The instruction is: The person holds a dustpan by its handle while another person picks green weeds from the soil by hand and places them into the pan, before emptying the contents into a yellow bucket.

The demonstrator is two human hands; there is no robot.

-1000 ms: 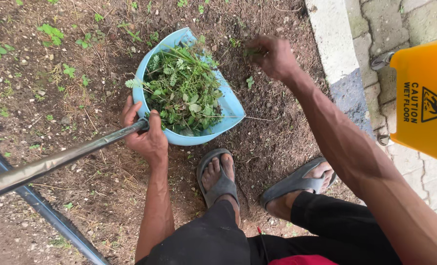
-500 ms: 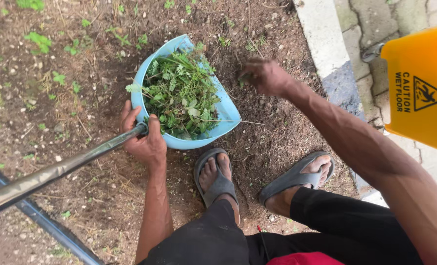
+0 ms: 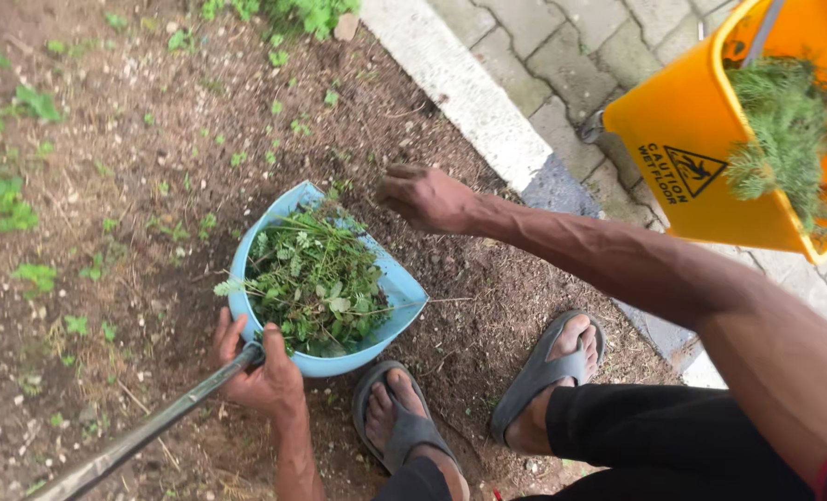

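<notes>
My right hand point(image 3: 427, 198) has swung back from the soil to hover loosely curled beside the blue dustpan point(image 3: 404, 295) of pulled weeds point(image 3: 316, 283), whether holding anything I cannot tell, while my left hand point(image 3: 260, 371) still grips its metal handle point(image 3: 144, 434).

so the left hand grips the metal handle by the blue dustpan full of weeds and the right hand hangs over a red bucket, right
Not quite: the bucket is yellow-orange, and the right hand hangs over the soil beside the blue dustpan, not over it. The head view shows this. The left hand does grip the metal handle by the dustpan full of weeds.
</notes>
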